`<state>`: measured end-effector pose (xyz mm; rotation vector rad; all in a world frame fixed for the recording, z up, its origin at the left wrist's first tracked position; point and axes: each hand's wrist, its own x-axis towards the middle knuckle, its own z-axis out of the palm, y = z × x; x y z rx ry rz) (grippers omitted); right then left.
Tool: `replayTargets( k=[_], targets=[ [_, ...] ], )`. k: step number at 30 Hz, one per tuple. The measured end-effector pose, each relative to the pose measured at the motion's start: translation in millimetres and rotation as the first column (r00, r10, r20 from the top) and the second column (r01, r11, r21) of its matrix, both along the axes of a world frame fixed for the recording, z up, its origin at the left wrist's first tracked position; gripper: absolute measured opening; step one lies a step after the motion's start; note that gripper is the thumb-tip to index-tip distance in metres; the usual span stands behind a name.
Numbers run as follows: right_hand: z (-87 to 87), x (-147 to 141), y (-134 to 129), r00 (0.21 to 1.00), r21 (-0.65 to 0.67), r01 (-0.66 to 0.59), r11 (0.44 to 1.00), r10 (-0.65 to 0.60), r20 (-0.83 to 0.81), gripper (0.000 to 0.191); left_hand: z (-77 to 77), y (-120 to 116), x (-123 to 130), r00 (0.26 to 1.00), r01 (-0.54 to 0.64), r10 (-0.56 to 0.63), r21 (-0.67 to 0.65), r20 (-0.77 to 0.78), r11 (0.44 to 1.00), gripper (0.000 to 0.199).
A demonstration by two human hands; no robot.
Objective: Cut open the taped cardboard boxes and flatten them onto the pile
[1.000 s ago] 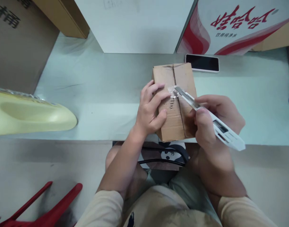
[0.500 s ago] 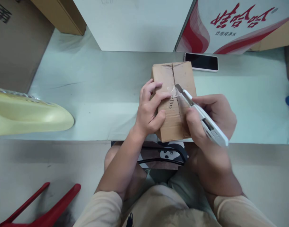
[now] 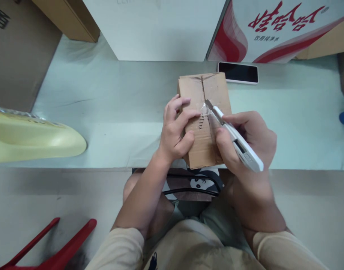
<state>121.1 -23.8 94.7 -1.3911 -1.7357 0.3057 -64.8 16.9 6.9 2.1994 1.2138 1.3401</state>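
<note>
A small cardboard box (image 3: 200,146) rests at the front edge of the table, a centre seam running along its top with clear tape and dark marks across it. My left hand (image 3: 174,131) grips the box from its left side, the fingers bent over the top face. In my right hand (image 3: 254,135) is a white utility knife (image 3: 241,146), its blade out and the handle slanting down to the right. The blade tip meets the seam by the torn-looking tape. Whether it has gone through the tape, I cannot tell.
Behind the box lies a phone (image 3: 239,72), below a white and red carton (image 3: 262,48). A plain white box (image 3: 160,33) stands at the back. To the left is a pale yellow plastic object (image 3: 48,142); red chair legs (image 3: 73,240) show on the floor.
The right hand and knife have shifted slightly left, and the blade tip stays at the taped seam. The left hand keeps its place on the box. The whole view has drifted a little.
</note>
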Motion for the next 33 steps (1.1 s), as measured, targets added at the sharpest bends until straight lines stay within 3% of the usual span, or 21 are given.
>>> replayTargets(
  k=[16,26,33],
  targets=[
    [3.1,-1.5,-8.7,0.999,-0.023,0.005,1.000,-0.006,-0.052,0.006,2.0,-2.0,0.6,1.000,0.000,0.000,-0.025,0.008,1.000,0.056],
    [12.3,-3.1,-20.4,0.997,-0.009,-0.011,1.000,0.010,-0.074,0.011,1.4,-0.6,-0.3,0.998,0.031,-0.033,0.034,0.050,0.999,0.047],
    [3.0,21.5,-19.3,0.989,0.154,-0.149,0.977,0.148,0.016,0.010,-0.6,0.1,-0.7,1.000,0.003,-0.003,0.021,0.023,1.000,0.052]
  ],
)
